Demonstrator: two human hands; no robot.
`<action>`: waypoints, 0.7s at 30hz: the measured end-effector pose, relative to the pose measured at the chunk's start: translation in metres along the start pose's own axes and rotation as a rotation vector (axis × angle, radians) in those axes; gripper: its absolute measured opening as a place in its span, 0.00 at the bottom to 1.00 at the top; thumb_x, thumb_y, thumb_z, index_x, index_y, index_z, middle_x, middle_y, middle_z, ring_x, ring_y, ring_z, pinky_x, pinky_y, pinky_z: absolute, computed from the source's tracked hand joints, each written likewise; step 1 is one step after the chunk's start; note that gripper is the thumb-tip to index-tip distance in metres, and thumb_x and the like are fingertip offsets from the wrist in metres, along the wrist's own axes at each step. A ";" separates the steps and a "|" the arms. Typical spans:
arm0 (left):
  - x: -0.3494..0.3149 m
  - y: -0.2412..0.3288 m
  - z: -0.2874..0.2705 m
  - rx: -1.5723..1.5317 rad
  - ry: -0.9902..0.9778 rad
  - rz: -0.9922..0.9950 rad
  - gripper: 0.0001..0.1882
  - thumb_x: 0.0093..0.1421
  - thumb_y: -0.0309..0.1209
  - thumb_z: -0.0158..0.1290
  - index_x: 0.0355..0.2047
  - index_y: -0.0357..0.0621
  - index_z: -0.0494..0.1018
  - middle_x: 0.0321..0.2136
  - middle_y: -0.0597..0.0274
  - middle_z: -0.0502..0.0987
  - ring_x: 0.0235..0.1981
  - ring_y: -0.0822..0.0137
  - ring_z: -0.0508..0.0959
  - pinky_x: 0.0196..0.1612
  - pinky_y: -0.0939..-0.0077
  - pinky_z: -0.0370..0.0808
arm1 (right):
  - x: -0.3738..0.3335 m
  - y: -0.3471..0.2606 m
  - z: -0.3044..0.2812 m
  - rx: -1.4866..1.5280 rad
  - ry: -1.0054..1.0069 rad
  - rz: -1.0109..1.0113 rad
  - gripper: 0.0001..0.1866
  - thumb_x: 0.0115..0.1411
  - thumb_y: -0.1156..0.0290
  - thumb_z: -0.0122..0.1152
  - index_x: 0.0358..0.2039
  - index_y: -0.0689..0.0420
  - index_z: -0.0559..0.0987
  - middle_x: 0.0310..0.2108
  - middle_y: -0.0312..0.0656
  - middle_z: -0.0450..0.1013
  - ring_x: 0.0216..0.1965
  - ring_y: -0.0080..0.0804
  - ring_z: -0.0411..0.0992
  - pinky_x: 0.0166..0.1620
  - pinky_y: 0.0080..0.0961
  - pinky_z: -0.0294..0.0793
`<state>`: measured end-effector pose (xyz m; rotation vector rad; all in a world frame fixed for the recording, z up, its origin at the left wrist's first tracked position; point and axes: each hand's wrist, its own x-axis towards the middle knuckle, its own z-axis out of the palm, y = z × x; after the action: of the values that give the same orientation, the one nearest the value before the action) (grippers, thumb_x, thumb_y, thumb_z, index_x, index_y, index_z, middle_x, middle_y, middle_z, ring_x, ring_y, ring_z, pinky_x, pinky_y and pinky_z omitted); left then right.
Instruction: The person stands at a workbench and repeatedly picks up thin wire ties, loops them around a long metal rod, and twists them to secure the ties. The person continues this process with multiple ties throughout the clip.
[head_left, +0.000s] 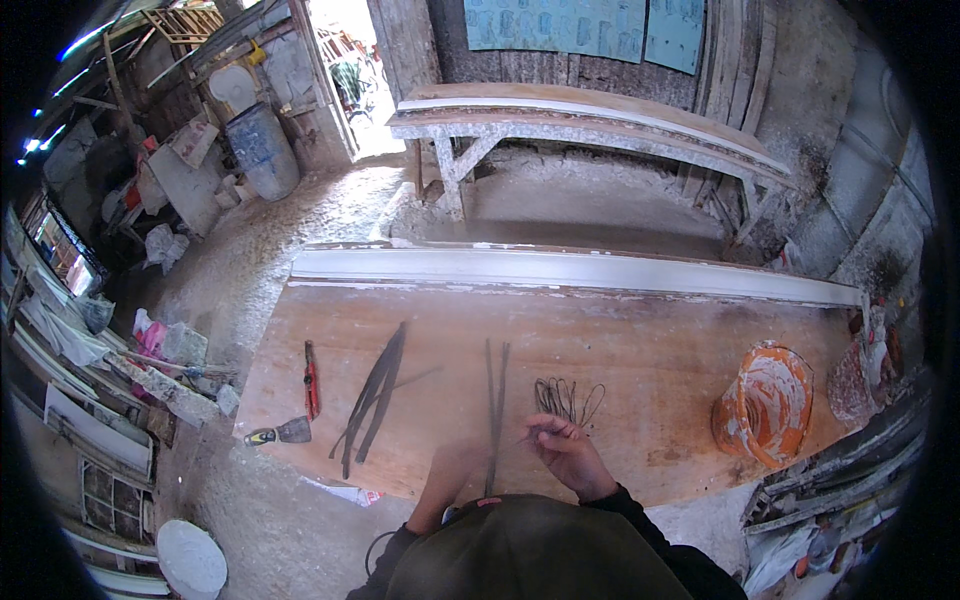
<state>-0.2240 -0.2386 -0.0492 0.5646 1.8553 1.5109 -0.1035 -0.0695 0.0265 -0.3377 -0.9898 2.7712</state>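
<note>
Near the front edge of a wooden worktable (640, 350), my right hand (572, 452) is closed in a pinch. A thin line seems to stick out from its fingertips, too small to name. My left hand (452, 472) is smeared by motion, its fingers unclear. Between the hands two narrow dark strips (497, 385) lie lengthwise, their near ends partly hidden by the dark cap below. Just beyond my right hand rests a looped bundle of thin dark cord or wire (566, 397). More dark flat strips (374, 395) lie to the left, crossing one another.
A red-handled tool (311, 385) and a putty knife (285, 432) lie at the table's left end. An orange bucket (728, 415) smeared with white stands at the right. Along the far edge runs a long white moulding (560, 270). Behind stands a bench (600, 122).
</note>
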 end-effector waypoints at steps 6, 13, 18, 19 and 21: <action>0.004 0.007 0.007 -0.120 0.102 -0.056 0.06 0.51 0.27 0.53 0.28 0.36 0.71 0.24 0.62 0.75 0.27 0.74 0.73 0.34 0.81 0.71 | -0.004 0.003 -0.007 -0.149 -0.076 -0.039 0.12 0.56 0.74 0.52 0.40 0.62 0.73 0.34 0.43 0.73 0.39 0.28 0.71 0.46 0.24 0.67; -0.004 0.019 0.007 -0.270 -0.065 -0.042 0.05 0.51 0.26 0.55 0.27 0.38 0.71 0.26 0.65 0.74 0.26 0.75 0.72 0.33 0.82 0.70 | -0.004 -0.007 -0.003 -0.718 0.051 -0.145 0.08 0.51 0.74 0.59 0.32 0.63 0.74 0.26 0.40 0.73 0.28 0.25 0.72 0.31 0.21 0.71; -0.016 0.042 0.008 -0.071 -0.340 -0.087 0.05 0.51 0.26 0.55 0.25 0.39 0.70 0.25 0.69 0.69 0.26 0.78 0.70 0.28 0.85 0.67 | -0.001 -0.007 0.005 -1.370 0.263 -0.186 0.11 0.47 0.74 0.61 0.31 0.60 0.72 0.23 0.42 0.71 0.25 0.28 0.71 0.31 0.22 0.70; -0.024 0.064 0.016 -0.091 -0.359 -0.196 0.05 0.51 0.26 0.55 0.25 0.39 0.70 0.25 0.69 0.68 0.26 0.79 0.70 0.27 0.86 0.67 | 0.000 -0.005 0.003 -1.423 0.274 -0.176 0.12 0.46 0.74 0.61 0.32 0.59 0.72 0.23 0.43 0.70 0.26 0.30 0.71 0.31 0.22 0.70; -0.030 0.079 0.024 -0.119 -0.373 -0.282 0.06 0.51 0.26 0.56 0.25 0.40 0.69 0.25 0.70 0.66 0.26 0.80 0.69 0.25 0.88 0.66 | 0.004 0.001 -0.004 -1.516 0.291 -0.287 0.12 0.46 0.75 0.60 0.32 0.58 0.71 0.24 0.44 0.70 0.27 0.35 0.71 0.33 0.26 0.69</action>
<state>-0.1926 -0.2246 0.0320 0.4687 1.4784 1.2241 -0.1061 -0.0671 0.0222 -0.6345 -2.5120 1.1648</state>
